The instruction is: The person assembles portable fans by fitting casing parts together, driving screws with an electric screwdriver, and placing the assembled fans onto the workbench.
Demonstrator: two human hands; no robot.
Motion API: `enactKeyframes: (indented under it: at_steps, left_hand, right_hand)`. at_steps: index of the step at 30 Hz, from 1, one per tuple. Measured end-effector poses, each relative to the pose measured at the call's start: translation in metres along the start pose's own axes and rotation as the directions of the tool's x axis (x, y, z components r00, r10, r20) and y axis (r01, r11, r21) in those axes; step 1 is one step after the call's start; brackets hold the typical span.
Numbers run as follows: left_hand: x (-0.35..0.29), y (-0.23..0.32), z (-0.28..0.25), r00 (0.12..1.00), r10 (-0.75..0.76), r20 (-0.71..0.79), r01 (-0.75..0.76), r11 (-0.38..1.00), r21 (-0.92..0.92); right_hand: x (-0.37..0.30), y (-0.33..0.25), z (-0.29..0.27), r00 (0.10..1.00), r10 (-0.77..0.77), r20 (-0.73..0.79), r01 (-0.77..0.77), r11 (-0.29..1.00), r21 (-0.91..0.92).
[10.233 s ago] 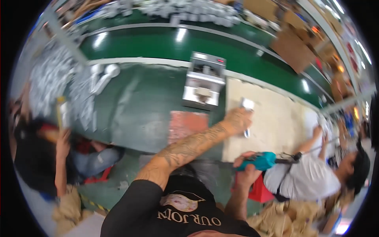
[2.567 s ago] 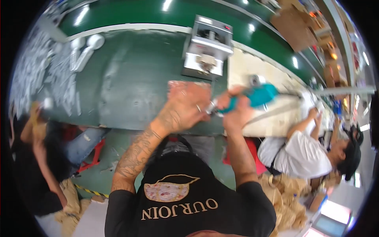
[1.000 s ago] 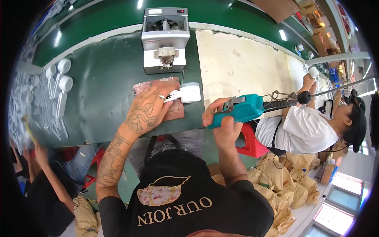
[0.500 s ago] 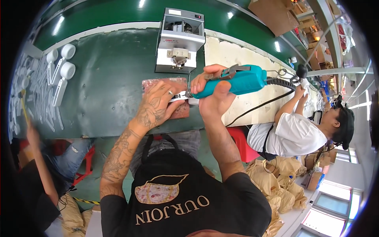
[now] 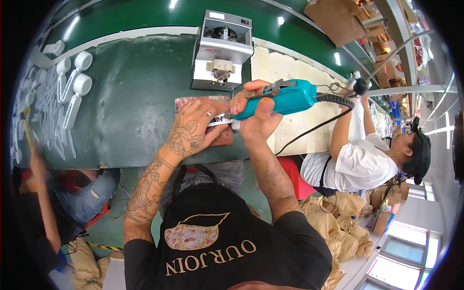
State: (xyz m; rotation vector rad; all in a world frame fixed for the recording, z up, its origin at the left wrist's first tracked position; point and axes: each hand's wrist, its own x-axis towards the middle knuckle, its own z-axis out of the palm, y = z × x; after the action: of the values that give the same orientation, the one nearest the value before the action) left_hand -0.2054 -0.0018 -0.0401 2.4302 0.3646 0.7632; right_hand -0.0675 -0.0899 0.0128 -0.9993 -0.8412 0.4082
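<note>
My right hand (image 5: 256,116) is wrapped round a teal electric screwdriver (image 5: 280,100), which lies nearly level with its tip pointing left. A metal lever runs along its top, and a black cord leaves its right end. My tattooed left hand (image 5: 193,121) grips a small white plastic part (image 5: 218,121) between thumb and fingers. It holds the part over a reddish, worn block (image 5: 223,139) on the green table mat. The screwdriver's tip meets the white part; the exact contact point is partly hidden by my fingers.
A grey-and-white screw feeder (image 5: 220,53) stands beyond the block. White round-headed plastic pieces (image 5: 82,84) and a heap of slim white strips (image 5: 46,121) lie at the left. A co-worker in a white shirt (image 5: 360,159) sits at right; another person's arm (image 5: 41,183) reaches in at left.
The screwdriver and my right hand have shifted slightly left. The feeder's inner mechanism has turned. The right co-worker's arms and the left person's leg have moved.
</note>
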Motion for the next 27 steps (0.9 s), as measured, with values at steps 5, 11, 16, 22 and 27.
enactKeyframes:
  at_steps: [5, 11, 16, 22, 27]
  left_hand:
    - [0.0042, 0.0044, -0.0028, 0.998, 0.035, -0.045, -0.036, 0.999, -0.008]
    - [0.0023, 0.0012, -0.0025, 0.999, 0.043, -0.032, -0.045, 0.998, -0.054]
    - [0.0055, -0.0008, -0.0031, 0.998, 0.068, -0.017, -0.069, 0.992, -0.107]
    - [0.0083, -0.0005, -0.0051, 1.0, 0.023, 0.018, -0.019, 0.982, -0.185]
    - [0.0093, -0.001, -0.007, 0.999, 0.043, 0.032, -0.035, 0.974, -0.224]
  right_hand:
    - [-0.001, 0.0059, -0.0018, 1.0, 0.008, -0.007, -0.009, 1.0, -0.028]
    - [0.0, 0.0051, 0.001, 0.999, 0.043, 0.031, -0.043, 0.999, -0.001]
    - [0.0005, 0.0051, 0.0002, 0.998, 0.049, 0.028, -0.05, 0.999, 0.015]
    - [0.0001, 0.0059, -0.0016, 0.999, 0.04, 0.03, -0.041, 0.999, 0.029]
    - [-0.0015, 0.0084, -0.0004, 0.999, 0.033, 0.017, -0.034, 0.999, 0.036]
